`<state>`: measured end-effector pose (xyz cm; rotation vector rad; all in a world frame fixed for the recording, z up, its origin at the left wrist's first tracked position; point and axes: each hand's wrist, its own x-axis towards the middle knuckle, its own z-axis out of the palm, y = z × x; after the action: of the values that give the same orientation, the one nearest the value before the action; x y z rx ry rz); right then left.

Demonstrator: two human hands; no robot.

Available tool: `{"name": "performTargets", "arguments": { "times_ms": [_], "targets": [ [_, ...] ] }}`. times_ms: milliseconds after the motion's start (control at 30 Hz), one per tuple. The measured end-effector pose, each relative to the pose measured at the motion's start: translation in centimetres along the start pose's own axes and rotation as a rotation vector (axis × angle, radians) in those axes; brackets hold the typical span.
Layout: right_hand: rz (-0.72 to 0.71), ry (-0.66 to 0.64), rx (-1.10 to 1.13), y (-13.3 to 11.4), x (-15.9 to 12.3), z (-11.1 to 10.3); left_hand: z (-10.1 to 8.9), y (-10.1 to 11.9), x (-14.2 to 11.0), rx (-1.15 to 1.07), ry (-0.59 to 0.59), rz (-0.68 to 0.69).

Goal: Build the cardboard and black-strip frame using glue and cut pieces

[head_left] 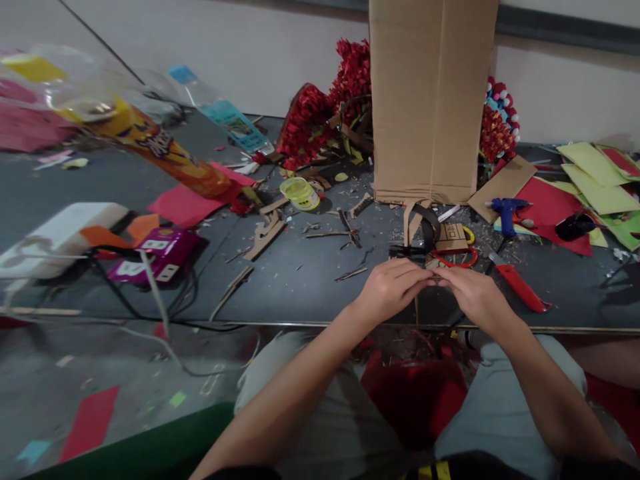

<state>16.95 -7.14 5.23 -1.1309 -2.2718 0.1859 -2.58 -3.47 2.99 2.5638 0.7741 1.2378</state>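
Observation:
My left hand (395, 287) and my right hand (473, 293) meet at the fingertips over the table's front edge. Both are closed, with the fingers pinched together. Whatever they hold is small and mostly hidden; a thin brown strip seems to hang below them. Just beyond the fingers lie red-handled scissors (457, 259), a small piece of cardboard (450, 235) and a curved black strip (429, 223). A red utility knife (523, 287) rests to the right of my right hand.
A tall cardboard panel (433, 100) stands behind, with red paper clusters (313, 127) beside it. A blue glue gun (507, 213) lies at right. Leftward are a yellow tub (300, 193), an orange bottle (165, 150), a purple power box (157, 253) with cables, and cardboard scraps (267, 237).

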Motion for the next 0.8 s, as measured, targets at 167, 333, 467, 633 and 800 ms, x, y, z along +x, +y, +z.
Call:
{"name": "performTargets", "arguments": {
  "times_ms": [167,333,467,633,800],
  "targets": [
    [0.019,0.07,0.041,-0.1,-0.1,0.3,-0.1,0.2,0.1,-0.041,-0.012,-0.01],
    [0.116,0.106,0.062,0.2,0.1,0.5,-1.6,-0.2,1.1,-0.09,0.094,-0.267],
    [0.248,0.124,0.03,0.9,0.3,0.3,-2.2,-2.0,2.1,-0.137,0.224,-0.728],
    [0.3,0.082,-0.004,2.1,0.2,-0.4,-1.1,-4.0,3.3,-0.33,0.172,-0.857],
    [0.368,0.12,0.005,3.4,0.2,-0.5,-0.8,-4.5,4.0,-0.526,0.064,-0.88]
  ]
}}
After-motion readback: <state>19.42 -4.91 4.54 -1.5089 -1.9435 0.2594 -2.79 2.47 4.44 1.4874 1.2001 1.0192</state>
